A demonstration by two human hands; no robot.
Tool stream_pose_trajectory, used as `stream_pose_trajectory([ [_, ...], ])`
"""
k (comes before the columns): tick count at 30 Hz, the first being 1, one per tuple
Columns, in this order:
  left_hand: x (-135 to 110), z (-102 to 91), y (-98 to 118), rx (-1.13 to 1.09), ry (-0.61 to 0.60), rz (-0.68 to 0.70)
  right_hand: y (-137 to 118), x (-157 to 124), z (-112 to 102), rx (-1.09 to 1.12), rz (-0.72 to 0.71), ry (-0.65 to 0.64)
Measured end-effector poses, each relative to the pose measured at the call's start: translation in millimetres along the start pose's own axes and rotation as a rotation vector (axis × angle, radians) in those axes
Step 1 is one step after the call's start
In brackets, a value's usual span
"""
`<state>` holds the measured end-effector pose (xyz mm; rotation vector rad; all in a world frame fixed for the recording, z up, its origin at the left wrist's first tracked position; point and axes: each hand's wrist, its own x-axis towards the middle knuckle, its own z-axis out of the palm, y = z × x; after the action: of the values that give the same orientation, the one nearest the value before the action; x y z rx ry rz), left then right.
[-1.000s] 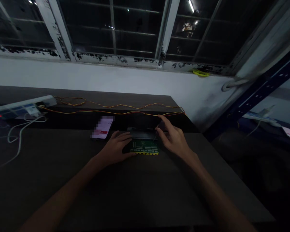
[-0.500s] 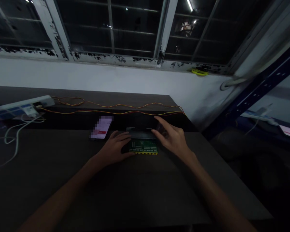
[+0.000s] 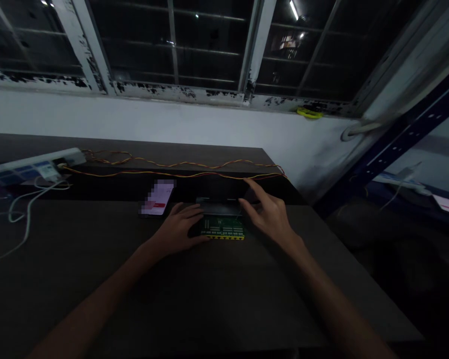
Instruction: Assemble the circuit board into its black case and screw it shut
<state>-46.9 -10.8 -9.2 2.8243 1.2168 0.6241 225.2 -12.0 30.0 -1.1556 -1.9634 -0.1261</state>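
Note:
A green circuit board [image 3: 223, 225] with a yellow terminal strip [image 3: 226, 238] along its front edge lies on the dark desk. Behind it, a dark, flat-faced piece [image 3: 220, 206] adjoins the board; the dim light hides how they join. My left hand [image 3: 177, 227] grips the left side, its thumb by the front corner and its fingertips against the dark piece. To the right, my right hand [image 3: 267, 209] has thumb and forefinger spread apart. Its thumb tip is close to the dark piece's right end; I cannot tell whether they touch.
A lit phone [image 3: 159, 198] lies left of my left hand. Farther left are a power strip [image 3: 41, 164] and white cables [image 3: 27, 214]. Twisted red and yellow wires [image 3: 172, 172] run along the raised back ledge [image 3: 194, 152]. A blue metal frame [image 3: 400, 134] stands at the right.
My right hand has shifted slightly to the right, away from the dark piece. My left hand and the circuit board stay nearly where they were.

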Motion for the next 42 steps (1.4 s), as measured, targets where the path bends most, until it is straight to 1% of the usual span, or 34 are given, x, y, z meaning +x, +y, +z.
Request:
stream_pose_trajectory([
  [3,0.0,0.3,-0.4,0.014,0.0,0.005,-1.3,0.8,-1.3,0.012,-0.038,0.018],
  [7,-0.2,1.0,-1.1,0.012,-0.004,0.002,-1.0,0.4,-1.1,0.016,-0.003,-0.045],
  [13,0.3,-0.7,0.1,0.001,-0.008,-0.002,1.1,-1.4,2.8,-0.039,-0.019,0.074],
  [19,-0.3,0.6,-0.6,0.014,0.008,0.003,-1.9,-0.1,2.4,0.031,-0.005,0.02],
  [24,0.7,0.7,-2.6,0.013,-0.012,0.003,-2.5,-0.9,4.9,-0.028,0.013,0.118],
  [26,1.5,0.5,-4.1,0.011,-0.024,0.0,-3.0,-1.1,4.9,-0.017,0.015,0.098],
  [29,2.4,0.8,-6.7,0.001,-0.035,-0.001,-3.2,-1.1,4.2,0.039,0.033,0.02],
  [31,2.6,1.4,-8.1,-0.009,-0.035,-0.001,-3.4,-1.0,4.1,0.09,0.037,-0.009],
  [34,2.5,2.0,-8.9,-0.011,-0.032,0.008,-4.8,-0.7,4.6,0.123,0.017,0.009],
  [37,2.6,1.7,-8.4,0.003,-0.029,0.019,-7.9,-0.1,4.2,0.1,0.004,0.037],
  [42,3.3,0.2,-6.0,0.017,-0.04,0.007,-11.3,0.9,1.5,0.05,0.077,0.0],
])
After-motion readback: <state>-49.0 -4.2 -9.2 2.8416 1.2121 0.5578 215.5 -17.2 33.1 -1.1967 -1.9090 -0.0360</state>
